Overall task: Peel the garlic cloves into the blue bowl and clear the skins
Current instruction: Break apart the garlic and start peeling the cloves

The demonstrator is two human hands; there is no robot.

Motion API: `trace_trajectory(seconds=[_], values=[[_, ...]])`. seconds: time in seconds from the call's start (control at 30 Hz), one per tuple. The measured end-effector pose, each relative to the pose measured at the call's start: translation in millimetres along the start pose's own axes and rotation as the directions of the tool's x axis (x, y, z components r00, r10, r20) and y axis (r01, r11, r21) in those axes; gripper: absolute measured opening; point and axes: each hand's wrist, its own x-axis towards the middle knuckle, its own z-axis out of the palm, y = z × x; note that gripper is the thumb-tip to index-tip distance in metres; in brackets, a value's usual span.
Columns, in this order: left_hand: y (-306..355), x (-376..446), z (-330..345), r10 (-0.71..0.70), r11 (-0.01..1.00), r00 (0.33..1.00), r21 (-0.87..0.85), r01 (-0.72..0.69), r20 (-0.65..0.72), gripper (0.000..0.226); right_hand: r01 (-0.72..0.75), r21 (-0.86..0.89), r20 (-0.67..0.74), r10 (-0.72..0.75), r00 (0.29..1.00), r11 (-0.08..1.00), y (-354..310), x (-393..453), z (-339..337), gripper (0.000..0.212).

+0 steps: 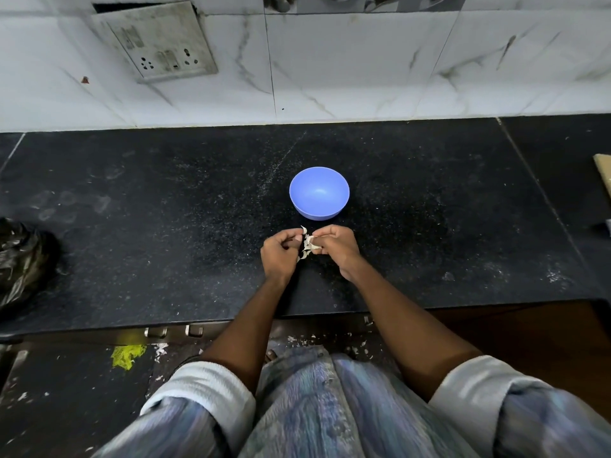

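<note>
A blue bowl (319,193) stands on the black stone counter (165,226), and nothing shows inside it. Just in front of the bowl, my left hand (279,254) and my right hand (337,246) meet over the counter. Between them they pinch a garlic piece (308,244) with pale papery skin curling off it. Both hands have their fingers curled round it. The clove itself is mostly hidden by the fingers and skin.
A crumpled black plastic bag (23,256) lies at the counter's left edge. A tan object (603,173) pokes in at the far right. Behind runs a white tiled wall with a switch plate (158,44). Skin scraps and a yellow cloth (128,355) lie on the floor below.
</note>
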Motion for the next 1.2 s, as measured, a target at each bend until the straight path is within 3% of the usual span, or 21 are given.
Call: trace_trajectory(seconds=[0.1, 0.4, 0.63, 0.77, 0.93, 1.03, 1.2], values=[[2.8, -0.1, 3.9, -0.01, 0.996, 0.992, -0.087, 0.022, 0.128, 0.017, 0.004, 0.048, 0.077, -0.008, 0.997, 0.999, 2.0, -3.0, -2.1, 0.02], [5.4, 2.4, 8.3, -0.005, 0.997, 0.999, 0.076, 0.002, 0.031, 0.023, -0.02, 0.107, 0.095, 0.009, 0.995, 0.994, 2.7, 3.0, -8.6, 0.026], [9.0, 4.3, 11.8, -0.057, 0.998, 0.996, -0.011, 0.058, 0.073, 0.008, -0.031, 0.117, 0.091, 0.02, 0.996, 0.993, 0.3, 4.7, -9.3, 0.023], [8.4, 5.0, 9.2, -0.029, 0.992, 0.998, 0.119, 0.035, -0.055, 0.017, -0.04, 0.123, 0.069, 0.031, 0.997, 0.992, 4.7, 9.2, -10.7, 0.023], [8.8, 2.8, 6.1, 0.038, 0.967, 0.999, 0.252, -0.034, -0.01, 0.022, -0.036, 0.142, 0.091, 0.023, 0.996, 0.989, 4.9, 8.0, -10.0, 0.027], [11.0, 4.1, 7.8, 0.079, 0.982, 0.997, 0.168, -0.083, 0.026, 0.011, -0.012, 0.116, 0.1, 0.0, 0.995, 0.993, 6.3, 7.7, -6.8, 0.031], [16.6, 1.8, 8.5, -0.115, 0.978, 0.989, -0.165, 0.129, 0.091, 0.013, 0.007, 0.149, 0.139, -0.028, 0.99, 0.989, 9.1, 4.4, -12.7, 0.032]])
